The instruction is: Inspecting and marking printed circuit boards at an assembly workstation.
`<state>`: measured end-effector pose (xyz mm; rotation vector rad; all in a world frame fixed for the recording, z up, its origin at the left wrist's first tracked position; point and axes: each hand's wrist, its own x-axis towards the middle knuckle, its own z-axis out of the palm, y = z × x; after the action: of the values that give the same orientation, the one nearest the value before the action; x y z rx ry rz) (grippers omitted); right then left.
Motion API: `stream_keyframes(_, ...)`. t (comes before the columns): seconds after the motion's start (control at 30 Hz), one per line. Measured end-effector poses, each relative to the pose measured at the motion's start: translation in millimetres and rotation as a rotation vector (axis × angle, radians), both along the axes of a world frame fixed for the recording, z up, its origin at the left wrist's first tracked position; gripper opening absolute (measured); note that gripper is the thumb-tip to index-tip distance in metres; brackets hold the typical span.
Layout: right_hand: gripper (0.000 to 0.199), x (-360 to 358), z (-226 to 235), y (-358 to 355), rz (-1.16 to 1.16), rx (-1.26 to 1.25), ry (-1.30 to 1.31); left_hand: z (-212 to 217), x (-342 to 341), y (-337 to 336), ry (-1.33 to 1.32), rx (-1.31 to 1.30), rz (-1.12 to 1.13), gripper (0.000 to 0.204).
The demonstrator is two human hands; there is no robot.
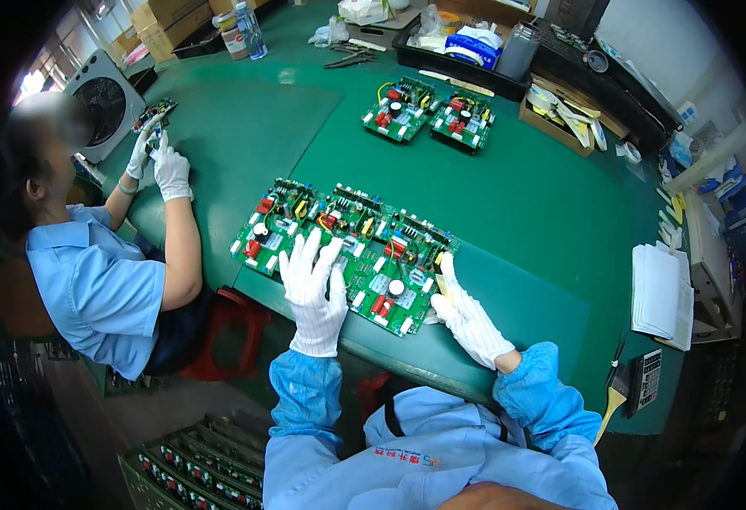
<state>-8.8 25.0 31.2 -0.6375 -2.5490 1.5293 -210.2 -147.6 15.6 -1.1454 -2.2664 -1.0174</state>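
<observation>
Three green circuit boards lie side by side on the green table mat in front of me: a left board (273, 223), a middle board (349, 228) and a right board (400, 274), all with red, yellow and white parts. My left hand (312, 287), in a white glove, rests flat with fingers spread on the near edge between the left and right boards. My right hand (466, 314), also gloved, touches the right edge of the right board with its thumb and fingers.
Two more boards (429, 112) lie farther back. A seated person at left holds a small board (154, 115) in gloved hands. A black tray (462, 59) with supplies, a paper stack (662, 293), a calculator (645, 380), a brush (613, 399) and a crate of boards (199, 467) surround the table.
</observation>
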Motion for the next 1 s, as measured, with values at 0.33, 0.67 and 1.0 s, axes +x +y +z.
stream_keyframes(0.33,0.044,-24.5,39.1,128.9,-0.254,-0.343,0.112,10.6,61.2,33.6,0.028,0.168,-0.273,0.034)
stream_keyframes(0.67,0.044,-211.2,-1.4,269.2,-0.300,0.528,0.003,-1.5,73.1,43.0,0.096,0.197,-0.325,0.030)
stream_keyframes(1.0,0.035,-142.1,21.1,233.1,-0.443,-0.136,0.217,-0.8,70.0,42.5,0.109,0.190,-0.339,0.033)
